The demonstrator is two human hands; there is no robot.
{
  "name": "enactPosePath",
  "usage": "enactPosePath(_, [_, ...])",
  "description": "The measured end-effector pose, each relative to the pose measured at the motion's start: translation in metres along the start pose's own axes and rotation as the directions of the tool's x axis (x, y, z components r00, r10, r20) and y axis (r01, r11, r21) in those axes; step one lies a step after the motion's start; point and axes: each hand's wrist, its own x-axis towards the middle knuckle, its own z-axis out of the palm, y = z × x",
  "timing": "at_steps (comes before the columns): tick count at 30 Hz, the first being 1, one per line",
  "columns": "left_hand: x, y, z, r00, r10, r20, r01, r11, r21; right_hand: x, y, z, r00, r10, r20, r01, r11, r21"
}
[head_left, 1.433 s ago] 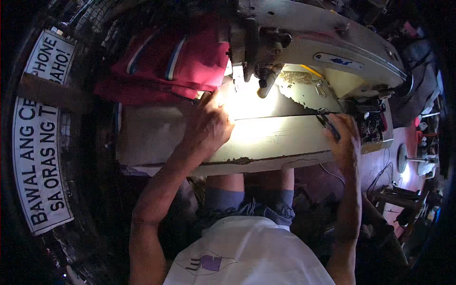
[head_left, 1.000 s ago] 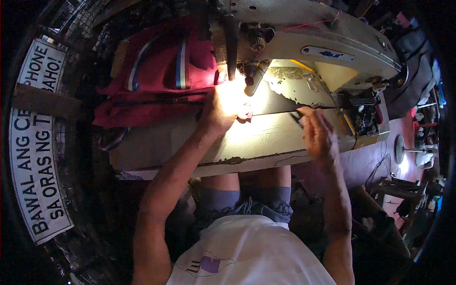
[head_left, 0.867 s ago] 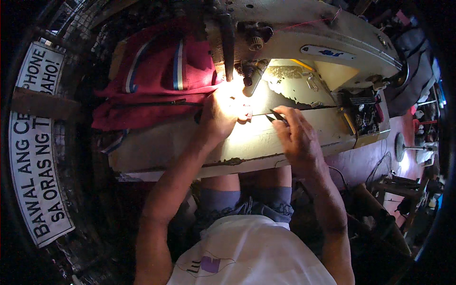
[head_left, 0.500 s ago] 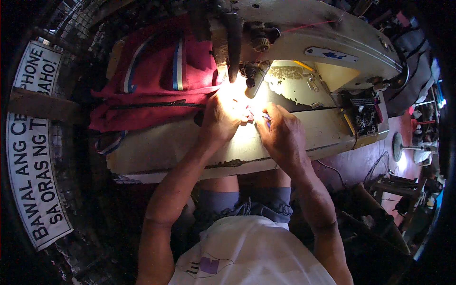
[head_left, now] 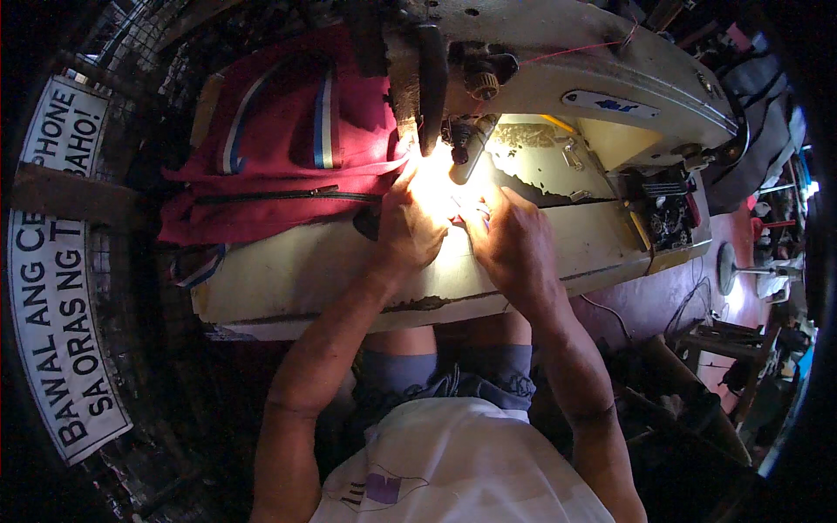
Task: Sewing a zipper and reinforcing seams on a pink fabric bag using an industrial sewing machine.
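Observation:
A sewing machine stands over a pale worktable, its lamp glare washing out the needle area. Red cloth with a black zipper and striped straps lies left of the needle, like part of a bag. My left hand is closed on its right end, just in front of the presser area. Close beside it, my right hand has its fingers pinched together in the glare. A small bluish bit shows at those fingertips; I cannot make out what it is.
Red thread runs along the machine arm. A yellow stick and small metal bits lie on the bed. An open tray of small parts sits at the table's right end. A fan stands at the right, and a lettered sign hangs at the left.
Both hands have shifted slightly and drawn closer together beneath the lamp. The small red piece seen between them before is now mostly hidden. The view has tilted a little.

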Motion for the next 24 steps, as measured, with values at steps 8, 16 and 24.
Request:
enactPosePath(8, [0.005,-0.009,-0.021,0.952,0.083,0.294,-0.091,0.996,0.015,-0.011,-0.010,-0.014,0.999,-0.002,0.032,0.005,0.995,-0.096])
enactPosePath(16, [-0.013,0.026,0.028,0.987,0.133,0.090,-0.133,0.368,0.920,-0.046,0.020,-0.026,0.950,0.312,-0.006,-0.303,0.926,0.227])
enactPosePath(24, [-0.039,0.052,0.048,0.906,0.364,0.214,-0.139,-0.221,0.965,-0.023,0.011,-0.003,0.948,0.310,0.066,-0.317,0.930,0.187])
